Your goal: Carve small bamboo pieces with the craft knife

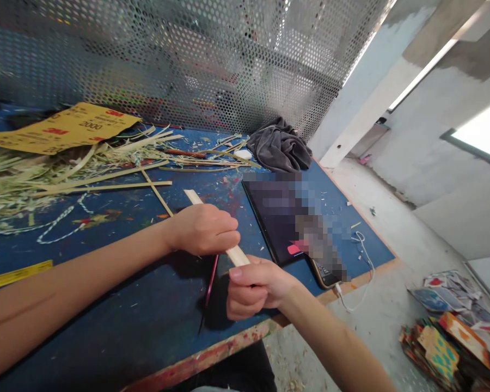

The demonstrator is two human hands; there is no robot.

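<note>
1. A pale flat strip (237, 256) slants above the table (126, 332), close to its near edge.
2. The left hand (206, 230) is closed in a fist around it; the right hand (255, 288) grips its lower end, thumb on top, fingers curled.
3. A thin pink rod (213, 279) shows below the left hand (held or lying, I can't tell).
4. Hard twisting might split the strip.
5. Toward the table's right corner, the phone's (324, 275) cable (369, 260) loops past the near edge; a snagged forearm could drag it.
</note>
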